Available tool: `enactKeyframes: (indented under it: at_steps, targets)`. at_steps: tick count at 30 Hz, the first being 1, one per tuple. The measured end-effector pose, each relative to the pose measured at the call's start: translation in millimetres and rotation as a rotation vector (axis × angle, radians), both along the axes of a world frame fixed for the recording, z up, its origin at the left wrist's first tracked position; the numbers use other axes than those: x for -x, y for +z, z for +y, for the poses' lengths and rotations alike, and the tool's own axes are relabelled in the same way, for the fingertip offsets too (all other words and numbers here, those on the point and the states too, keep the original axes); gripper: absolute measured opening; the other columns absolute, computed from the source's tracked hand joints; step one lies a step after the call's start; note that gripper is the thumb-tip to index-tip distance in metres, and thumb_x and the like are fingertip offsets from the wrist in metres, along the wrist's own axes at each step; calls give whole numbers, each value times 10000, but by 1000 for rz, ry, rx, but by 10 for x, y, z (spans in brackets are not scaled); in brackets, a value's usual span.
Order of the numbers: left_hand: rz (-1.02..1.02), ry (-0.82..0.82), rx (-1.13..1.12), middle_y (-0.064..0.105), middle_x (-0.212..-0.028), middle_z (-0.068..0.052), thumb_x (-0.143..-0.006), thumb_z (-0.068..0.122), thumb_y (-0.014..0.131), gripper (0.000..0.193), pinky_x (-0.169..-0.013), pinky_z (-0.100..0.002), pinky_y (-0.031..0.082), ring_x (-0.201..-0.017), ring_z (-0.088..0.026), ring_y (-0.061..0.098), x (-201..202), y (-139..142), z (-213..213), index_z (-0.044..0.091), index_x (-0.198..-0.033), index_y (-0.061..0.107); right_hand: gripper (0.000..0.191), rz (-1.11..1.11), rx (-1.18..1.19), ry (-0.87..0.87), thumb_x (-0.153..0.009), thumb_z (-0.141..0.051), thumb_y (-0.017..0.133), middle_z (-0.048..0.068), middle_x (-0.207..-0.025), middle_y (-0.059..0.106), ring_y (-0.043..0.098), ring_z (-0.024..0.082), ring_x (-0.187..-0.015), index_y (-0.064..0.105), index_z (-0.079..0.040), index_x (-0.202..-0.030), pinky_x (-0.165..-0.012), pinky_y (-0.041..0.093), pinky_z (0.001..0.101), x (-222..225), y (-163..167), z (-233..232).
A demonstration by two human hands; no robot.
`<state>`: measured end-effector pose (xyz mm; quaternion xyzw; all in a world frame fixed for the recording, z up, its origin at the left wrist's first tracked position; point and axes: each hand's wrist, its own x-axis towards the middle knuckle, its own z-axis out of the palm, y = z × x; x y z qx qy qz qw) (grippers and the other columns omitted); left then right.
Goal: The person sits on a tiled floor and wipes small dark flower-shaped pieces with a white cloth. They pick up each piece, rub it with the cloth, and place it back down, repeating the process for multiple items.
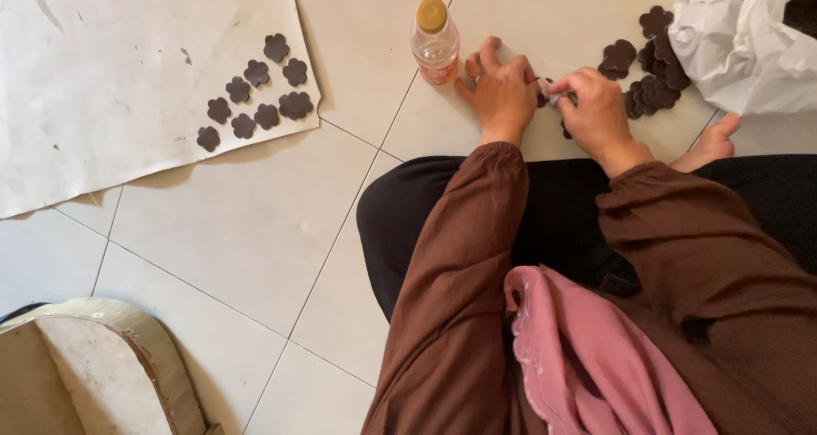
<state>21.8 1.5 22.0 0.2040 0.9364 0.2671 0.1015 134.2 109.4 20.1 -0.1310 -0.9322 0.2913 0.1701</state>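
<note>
Soft, even daylight, faint shadows, sharp focus, no glare.
</note>
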Motion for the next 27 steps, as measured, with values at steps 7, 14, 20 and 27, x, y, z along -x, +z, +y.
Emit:
enactKeyframes:
  at_steps: [7,14,20,27]
  targets:
    - [19,19,-45,424,-1494,-56,-656,262,866,157,-1088,-746,221,-1403,-357,310,-32,-20,1,223,-730,732,118,22,-426,138,-867,72,630,150,-977,638,647,350,-936,634,-5,-957,-885,554,413,-58,-224,-174]
    - [-6,15,-25,426,-1484,-52,-623,274,883,181,-1081,-721,234,-1385,-355,313,3,24,1,222,-711,733,97,-10,-304,147,-884,61,649,136,-950,649,661,340,-915,627,-27,-917,-829,565,416,-95,-179,-209]
    - [35,20,-57,439,-1476,-53,-628,270,864,155,-1075,-723,242,-1379,-352,336,-17,-29,-21,227,-700,733,75,-90,237,-76,-911,22,673,103,-924,705,707,289,-792,643,-46,-925,-697,559,375,-41,67,-91]
    - [47,30,-59,440,-1471,-53,-655,216,826,94,-1089,-708,233,-1365,-368,336,2,-28,-4,218,-685,737,155,30,-85,63,-866,67,698,112,-880,675,675,333,-864,602,-51,-891,-826,558,436,47,29,-127]
